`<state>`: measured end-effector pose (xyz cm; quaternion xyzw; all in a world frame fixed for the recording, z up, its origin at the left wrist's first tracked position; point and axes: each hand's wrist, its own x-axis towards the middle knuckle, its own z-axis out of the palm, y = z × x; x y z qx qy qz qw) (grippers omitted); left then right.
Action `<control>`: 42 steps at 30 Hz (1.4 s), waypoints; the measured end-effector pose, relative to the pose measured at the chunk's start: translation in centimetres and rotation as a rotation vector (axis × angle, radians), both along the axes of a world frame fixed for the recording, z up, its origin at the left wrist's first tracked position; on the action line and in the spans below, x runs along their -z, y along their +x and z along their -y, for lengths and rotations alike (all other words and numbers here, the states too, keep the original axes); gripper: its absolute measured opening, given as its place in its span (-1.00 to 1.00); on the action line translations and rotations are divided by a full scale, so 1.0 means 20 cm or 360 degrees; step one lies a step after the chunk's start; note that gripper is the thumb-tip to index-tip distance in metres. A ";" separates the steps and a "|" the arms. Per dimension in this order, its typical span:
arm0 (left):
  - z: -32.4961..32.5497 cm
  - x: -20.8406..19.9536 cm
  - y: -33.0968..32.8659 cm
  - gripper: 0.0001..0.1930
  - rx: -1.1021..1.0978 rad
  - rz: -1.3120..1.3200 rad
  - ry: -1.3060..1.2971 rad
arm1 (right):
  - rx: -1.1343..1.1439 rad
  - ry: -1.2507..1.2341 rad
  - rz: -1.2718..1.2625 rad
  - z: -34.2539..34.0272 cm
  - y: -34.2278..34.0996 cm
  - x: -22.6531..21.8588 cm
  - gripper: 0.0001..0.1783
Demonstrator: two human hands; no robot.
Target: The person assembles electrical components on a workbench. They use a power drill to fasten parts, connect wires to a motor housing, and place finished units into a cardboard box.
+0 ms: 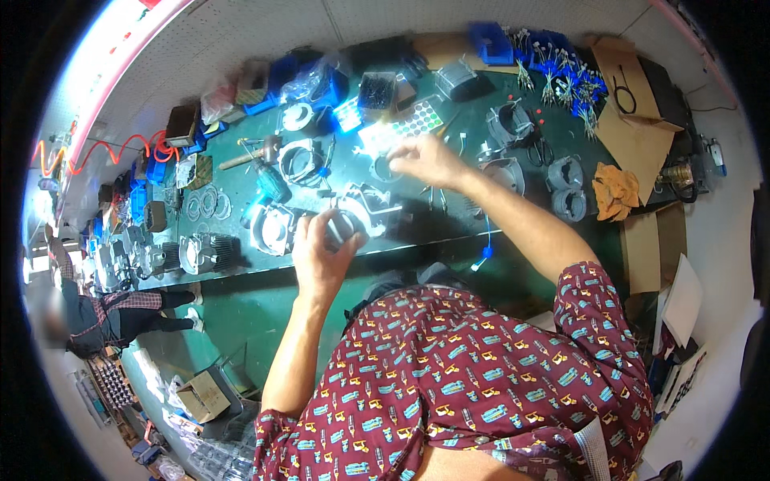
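Note:
Near the front edge of the bench, my left hand (319,250) is closed around a round grey metal part (345,227). Beside it lie a silver metal housing (273,229) on the left and another open housing (375,207) on the right. My right hand (429,160) reaches farther over the bench, its fingers pinched at a thin grey ring (382,170). The fingers partly cover that ring. Past this hand is a sheet of round stickers (417,118). A round housing with a coiled cable (301,163) stands to the left of the ring.
A power drill (271,183) and a hammer (250,154) lie on the left of the green bench (433,228). Blue bins (491,43) line the back. An orange cloth (615,192) and grey cast rings (568,188) are at the right. Another person (96,317) is at far left.

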<state>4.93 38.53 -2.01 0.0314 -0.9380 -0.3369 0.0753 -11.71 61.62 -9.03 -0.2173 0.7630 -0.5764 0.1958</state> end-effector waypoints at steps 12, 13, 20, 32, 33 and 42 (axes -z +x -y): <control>-0.03 0.35 -0.18 -0.47 0.0189 0.0301 -0.0335 | -0.0355 0.0107 -0.0360 0.15 -0.14 0.24 -0.58; -0.03 0.35 -0.20 -0.47 0.0231 0.0411 -0.0381 | -0.0412 0.0093 -0.0387 0.18 -0.13 0.25 -0.57; 0.00 0.37 -0.24 -0.61 0.0426 0.0235 -0.0347 | -0.0590 0.0419 -0.0393 0.28 -0.13 0.29 -0.57; 0.04 0.38 -0.28 -0.67 0.0506 0.0317 -0.0340 | -0.0534 0.0440 -0.0422 0.29 -0.12 0.30 -0.64; 0.04 0.38 -0.28 -0.66 0.0520 0.0307 -0.0350 | -0.0542 0.0442 -0.0440 0.28 -0.12 0.29 -0.64; 0.06 0.40 -0.28 -0.66 0.0567 0.0311 -0.0452 | -0.0543 0.0397 -0.0374 0.31 -0.12 0.32 -0.65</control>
